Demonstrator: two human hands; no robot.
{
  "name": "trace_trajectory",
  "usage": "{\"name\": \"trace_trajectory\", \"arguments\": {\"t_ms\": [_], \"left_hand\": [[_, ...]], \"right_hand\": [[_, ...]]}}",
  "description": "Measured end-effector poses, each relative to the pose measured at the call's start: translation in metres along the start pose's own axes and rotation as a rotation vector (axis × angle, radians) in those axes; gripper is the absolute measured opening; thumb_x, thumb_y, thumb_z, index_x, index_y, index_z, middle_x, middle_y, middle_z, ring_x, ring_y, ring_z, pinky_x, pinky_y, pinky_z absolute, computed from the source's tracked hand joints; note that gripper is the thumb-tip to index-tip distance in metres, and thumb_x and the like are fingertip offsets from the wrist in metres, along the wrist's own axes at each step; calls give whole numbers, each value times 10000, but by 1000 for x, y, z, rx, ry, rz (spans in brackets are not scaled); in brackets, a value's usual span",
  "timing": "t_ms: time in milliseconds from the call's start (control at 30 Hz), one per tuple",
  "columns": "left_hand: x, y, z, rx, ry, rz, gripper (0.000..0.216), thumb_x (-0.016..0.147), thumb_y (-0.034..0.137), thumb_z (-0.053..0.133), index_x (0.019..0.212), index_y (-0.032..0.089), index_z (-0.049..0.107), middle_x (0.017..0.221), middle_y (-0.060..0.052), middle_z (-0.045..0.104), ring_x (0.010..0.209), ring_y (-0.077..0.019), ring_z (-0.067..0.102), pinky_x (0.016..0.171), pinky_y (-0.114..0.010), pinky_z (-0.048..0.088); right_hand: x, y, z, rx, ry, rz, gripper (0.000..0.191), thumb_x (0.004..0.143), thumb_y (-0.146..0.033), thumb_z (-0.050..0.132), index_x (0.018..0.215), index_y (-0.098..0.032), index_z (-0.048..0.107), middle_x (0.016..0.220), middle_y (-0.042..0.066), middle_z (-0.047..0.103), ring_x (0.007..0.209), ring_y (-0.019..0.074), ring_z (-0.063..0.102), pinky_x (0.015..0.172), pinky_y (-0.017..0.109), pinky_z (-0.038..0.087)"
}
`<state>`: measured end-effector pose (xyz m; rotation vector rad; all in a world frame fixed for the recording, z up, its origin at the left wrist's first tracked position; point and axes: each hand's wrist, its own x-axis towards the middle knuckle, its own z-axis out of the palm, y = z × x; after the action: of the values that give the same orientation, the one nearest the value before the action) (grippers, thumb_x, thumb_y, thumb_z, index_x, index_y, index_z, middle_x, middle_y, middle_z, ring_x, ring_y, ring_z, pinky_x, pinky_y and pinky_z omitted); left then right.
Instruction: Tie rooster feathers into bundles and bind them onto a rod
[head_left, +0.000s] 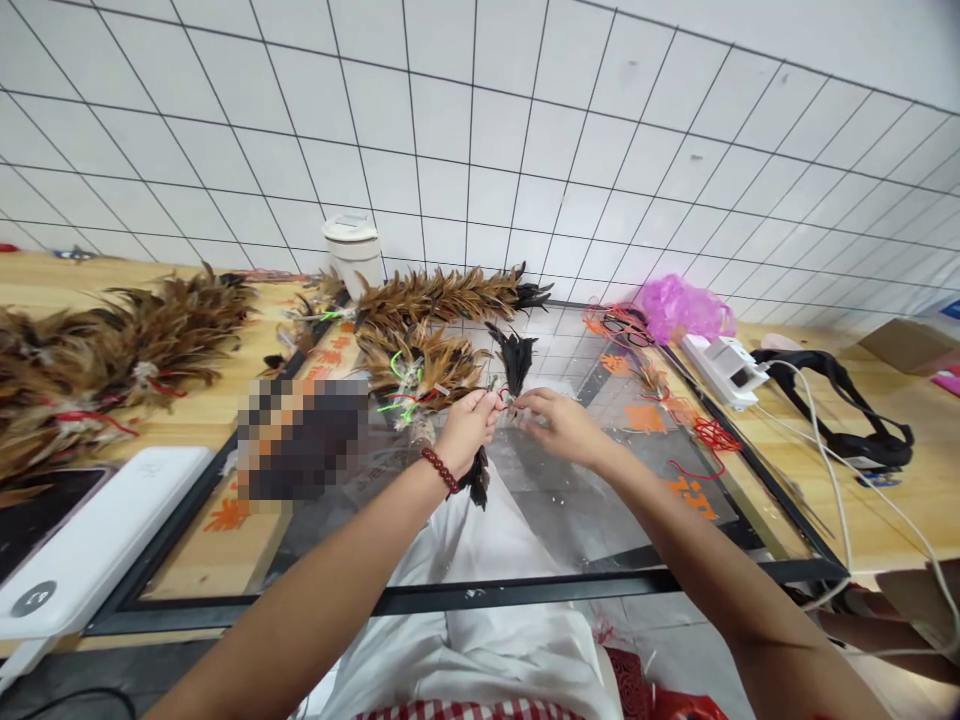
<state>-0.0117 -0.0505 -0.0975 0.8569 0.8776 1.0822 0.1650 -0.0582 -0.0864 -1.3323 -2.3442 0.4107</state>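
Observation:
My left hand (469, 428), wearing a dark red bead bracelet (440, 469), is closed round the base of a small bunch of black feathers (514, 358). More dark feathers hang below that hand. A red string (504, 394) shows at the bunch's base, between my hands. My right hand (559, 425) pinches there with thumb and forefinger at the string; its other fingers are loosely bent. Just left of my hands lie brown feather bundles (427, 365) with green and red ties, and a long brown feather strip (442, 297) lies behind them.
The work surface is a black-framed glass panel (525, 590). Brown feather bundles (165, 335) and a white power bank (112, 540) lie left. A lidded cup (354, 258) stands against the tiled wall. Right are red string (716, 435), a pink bag (686, 310), a power strip (720, 370) and cables.

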Motion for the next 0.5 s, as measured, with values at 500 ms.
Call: {"name": "trace_trajectory", "arguments": {"t_ms": [500], "left_hand": [[-15, 0, 3, -187, -496, -324, 273, 823, 338, 618, 698, 149, 466, 503, 87, 288, 373, -13, 179, 378, -130, 142]], "right_hand": [[-3, -18, -2, 1138, -29, 202, 357, 760, -480, 686, 961, -189, 644, 667, -17, 587, 474, 59, 321, 462, 222, 209]]}}
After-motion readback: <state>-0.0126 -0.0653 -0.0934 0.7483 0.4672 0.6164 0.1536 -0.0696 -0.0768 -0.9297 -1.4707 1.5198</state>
